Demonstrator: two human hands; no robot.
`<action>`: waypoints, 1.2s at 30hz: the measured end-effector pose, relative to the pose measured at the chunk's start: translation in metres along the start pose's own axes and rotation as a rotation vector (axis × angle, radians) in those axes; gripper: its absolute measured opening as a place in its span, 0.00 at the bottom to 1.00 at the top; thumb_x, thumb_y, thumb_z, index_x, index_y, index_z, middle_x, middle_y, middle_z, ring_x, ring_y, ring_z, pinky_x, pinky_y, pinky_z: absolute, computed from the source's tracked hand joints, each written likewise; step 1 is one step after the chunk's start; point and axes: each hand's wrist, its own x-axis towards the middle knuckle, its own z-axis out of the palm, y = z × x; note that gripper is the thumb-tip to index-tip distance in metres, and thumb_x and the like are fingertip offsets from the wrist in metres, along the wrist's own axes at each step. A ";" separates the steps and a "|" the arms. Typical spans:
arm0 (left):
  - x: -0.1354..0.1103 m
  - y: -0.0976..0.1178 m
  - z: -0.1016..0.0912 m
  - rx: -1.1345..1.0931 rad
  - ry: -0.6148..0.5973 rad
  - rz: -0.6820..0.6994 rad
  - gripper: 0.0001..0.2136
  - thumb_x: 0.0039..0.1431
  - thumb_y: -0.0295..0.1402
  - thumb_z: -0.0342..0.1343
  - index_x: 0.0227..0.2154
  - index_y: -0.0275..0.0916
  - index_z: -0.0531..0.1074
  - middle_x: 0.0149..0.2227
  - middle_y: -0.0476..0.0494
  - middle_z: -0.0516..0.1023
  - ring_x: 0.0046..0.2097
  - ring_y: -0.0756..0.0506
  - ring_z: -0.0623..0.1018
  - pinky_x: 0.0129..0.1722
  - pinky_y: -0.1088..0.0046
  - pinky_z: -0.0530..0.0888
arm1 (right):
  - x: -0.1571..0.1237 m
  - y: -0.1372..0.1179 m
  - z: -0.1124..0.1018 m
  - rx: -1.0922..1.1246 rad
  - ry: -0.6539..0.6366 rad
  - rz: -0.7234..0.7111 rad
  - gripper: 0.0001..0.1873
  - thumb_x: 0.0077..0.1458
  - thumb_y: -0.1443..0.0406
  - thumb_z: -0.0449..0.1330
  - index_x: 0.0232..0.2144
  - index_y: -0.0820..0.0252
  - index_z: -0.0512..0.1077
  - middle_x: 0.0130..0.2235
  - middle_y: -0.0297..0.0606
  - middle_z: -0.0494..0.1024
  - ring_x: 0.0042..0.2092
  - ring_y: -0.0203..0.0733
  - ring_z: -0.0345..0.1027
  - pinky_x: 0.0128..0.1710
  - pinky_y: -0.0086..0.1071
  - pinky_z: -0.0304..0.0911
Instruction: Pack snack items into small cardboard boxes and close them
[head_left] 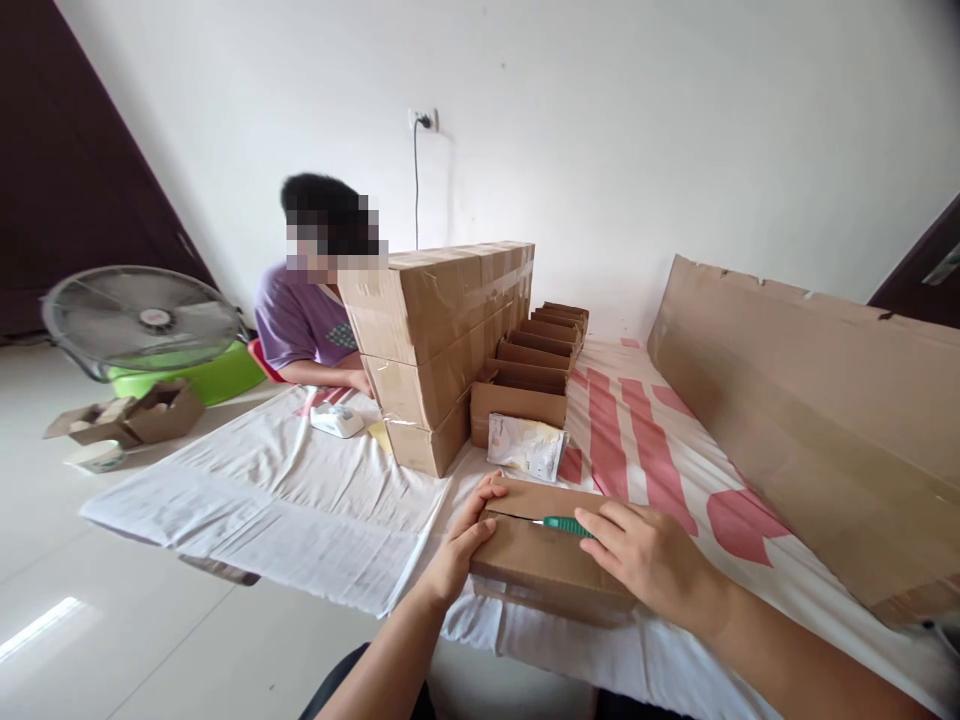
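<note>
A closed cardboard box (540, 560) lies in front of me at the near edge of the cloth-covered table. My left hand (469, 535) grips the box's left end, thumb on top and fingers over the far edge. In my right hand (637, 550) is a green utility knife (564, 525), its blade pointing left along the seam between the top flaps. The tip meets the seam, which shows a dark gap toward the left. A white printed pouch (527, 447) leans against an open carton just beyond the box.
Stacked taped cartons (442, 360) stand beyond my left hand, with a row of open cartons (536, 355) beside them. A large cardboard sheet (810, 420) stands at right. Across the table sits a person (300, 320), near a white tape dispenser (336, 420). A fan (146, 315) is at left.
</note>
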 end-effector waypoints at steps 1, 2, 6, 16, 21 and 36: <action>0.000 -0.001 0.000 -0.005 0.001 -0.002 0.18 0.57 0.40 0.52 0.50 0.45 0.70 0.70 0.44 0.53 0.71 0.35 0.46 0.68 0.52 0.39 | -0.008 0.003 -0.005 -0.022 -0.002 0.001 0.12 0.66 0.67 0.52 0.48 0.62 0.72 0.33 0.37 0.77 0.32 0.39 0.74 0.30 0.32 0.68; 0.000 -0.002 0.000 -0.011 0.003 -0.005 0.17 0.57 0.40 0.52 0.50 0.45 0.70 0.70 0.45 0.53 0.71 0.34 0.46 0.68 0.51 0.40 | -0.016 0.006 -0.010 -0.048 -0.003 0.007 0.13 0.66 0.67 0.50 0.48 0.62 0.73 0.32 0.37 0.76 0.31 0.39 0.73 0.29 0.32 0.67; 0.000 -0.006 -0.001 -0.022 0.017 0.000 0.18 0.58 0.40 0.53 0.51 0.47 0.70 0.70 0.46 0.54 0.71 0.34 0.47 0.68 0.51 0.40 | -0.045 0.022 -0.027 -0.127 -0.019 0.035 0.16 0.69 0.64 0.47 0.47 0.60 0.74 0.29 0.36 0.75 0.27 0.38 0.71 0.23 0.32 0.63; 0.000 -0.005 0.000 -0.020 0.044 0.021 0.18 0.58 0.39 0.53 0.51 0.45 0.70 0.68 0.45 0.57 0.71 0.34 0.47 0.68 0.51 0.38 | -0.045 0.009 -0.033 0.053 0.147 0.096 0.15 0.65 0.66 0.53 0.51 0.58 0.72 0.37 0.38 0.80 0.34 0.38 0.76 0.32 0.31 0.71; 0.000 -0.006 0.000 -0.003 0.053 0.024 0.18 0.58 0.39 0.53 0.51 0.45 0.70 0.68 0.44 0.57 0.71 0.35 0.47 0.68 0.52 0.38 | -0.019 -0.014 -0.002 0.018 0.113 0.005 0.14 0.64 0.68 0.54 0.50 0.59 0.73 0.33 0.38 0.77 0.30 0.38 0.72 0.30 0.32 0.69; -0.001 -0.006 0.001 -0.026 0.036 0.009 0.18 0.59 0.40 0.53 0.52 0.47 0.70 0.69 0.46 0.55 0.71 0.35 0.46 0.68 0.52 0.38 | -0.047 0.002 -0.022 -0.161 0.030 0.145 0.16 0.67 0.67 0.48 0.49 0.57 0.74 0.29 0.36 0.74 0.26 0.38 0.70 0.25 0.33 0.65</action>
